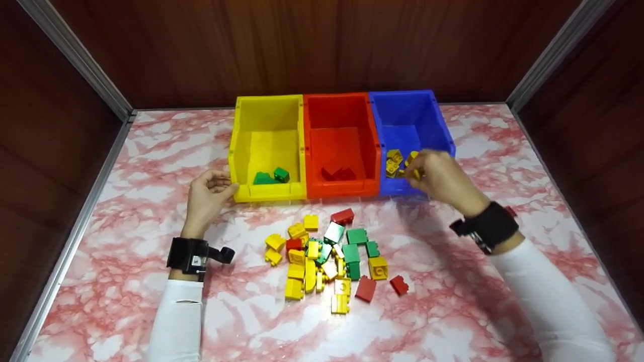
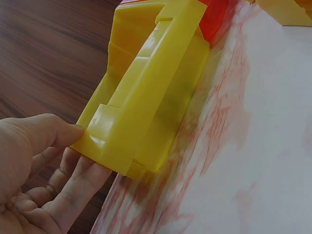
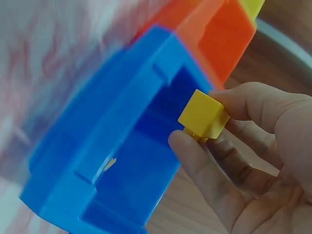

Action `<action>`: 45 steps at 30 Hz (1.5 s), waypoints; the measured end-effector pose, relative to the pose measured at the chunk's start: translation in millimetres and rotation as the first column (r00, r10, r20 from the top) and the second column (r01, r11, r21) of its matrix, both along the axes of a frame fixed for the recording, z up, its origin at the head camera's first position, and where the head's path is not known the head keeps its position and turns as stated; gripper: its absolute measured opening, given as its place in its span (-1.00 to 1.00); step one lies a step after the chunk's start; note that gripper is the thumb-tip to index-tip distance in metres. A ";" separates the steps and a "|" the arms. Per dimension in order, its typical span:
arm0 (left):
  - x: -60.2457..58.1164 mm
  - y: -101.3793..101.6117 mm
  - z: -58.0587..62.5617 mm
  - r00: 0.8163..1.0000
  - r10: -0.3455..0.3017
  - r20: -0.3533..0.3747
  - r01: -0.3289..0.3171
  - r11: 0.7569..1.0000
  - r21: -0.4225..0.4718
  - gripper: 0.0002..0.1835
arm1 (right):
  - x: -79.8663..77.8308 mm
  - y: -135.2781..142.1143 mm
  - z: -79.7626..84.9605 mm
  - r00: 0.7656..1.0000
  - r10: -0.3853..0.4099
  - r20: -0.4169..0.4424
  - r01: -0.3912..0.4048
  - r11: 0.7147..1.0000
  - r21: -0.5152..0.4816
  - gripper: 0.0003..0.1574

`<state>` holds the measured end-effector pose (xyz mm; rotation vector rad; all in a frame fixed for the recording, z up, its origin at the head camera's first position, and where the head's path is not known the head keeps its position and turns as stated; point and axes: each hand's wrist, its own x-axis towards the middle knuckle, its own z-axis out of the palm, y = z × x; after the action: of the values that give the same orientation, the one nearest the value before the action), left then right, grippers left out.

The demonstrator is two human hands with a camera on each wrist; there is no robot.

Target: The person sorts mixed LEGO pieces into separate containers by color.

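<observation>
My left hand (image 1: 206, 198) holds the front left corner of the yellow bin (image 1: 274, 146); in the left wrist view the thumb lies on its front lip, with fingers against the side. Over the front of the blue bin (image 1: 401, 134), my right hand (image 1: 445, 181) pinches a small yellow toy brick (image 3: 199, 114) between thumb and fingers. Several yellow bricks (image 1: 393, 158) lie inside the blue bin, partly hidden by that hand. Two green bricks (image 1: 282, 175) are in the yellow bin. Dark red bricks (image 1: 345, 174) sit in the red bin (image 1: 339, 143) between the others.
A loose pile of yellow, green and red bricks (image 1: 310, 274) spreads over the marbled tabletop (image 1: 241, 322) in front of the bins. One red brick (image 1: 399, 285) lies at the pile's right. Dark wood panels (image 1: 327, 45) enclose the back and sides.
</observation>
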<state>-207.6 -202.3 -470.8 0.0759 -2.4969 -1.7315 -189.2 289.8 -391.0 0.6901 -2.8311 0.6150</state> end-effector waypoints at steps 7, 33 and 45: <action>1.4 0.6 -0.6 1.000 -0.007 -0.001 0.007 1.000 0.010 -0.65 | -36.1 4.5 -4.0 1.000 -0.007 -0.009 0.008 1.000 0.017 -0.86; 1.2 1.6 0.3 1.000 -0.013 0.007 0.013 1.000 0.009 -0.66 | -22.6 9.6 -21.2 0.998 -0.050 0.047 0.044 0.993 0.112 -0.38; 1.5 0.8 2.2 1.000 0.005 -0.001 -0.005 1.000 -0.007 -0.66 | 71.8 0.5 -13.6 0.988 -0.041 0.148 0.032 0.997 0.063 0.00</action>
<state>-206.1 -201.5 -468.6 0.0804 -2.5001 -1.7201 -117.3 290.3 -404.6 0.6246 -3.0047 0.6006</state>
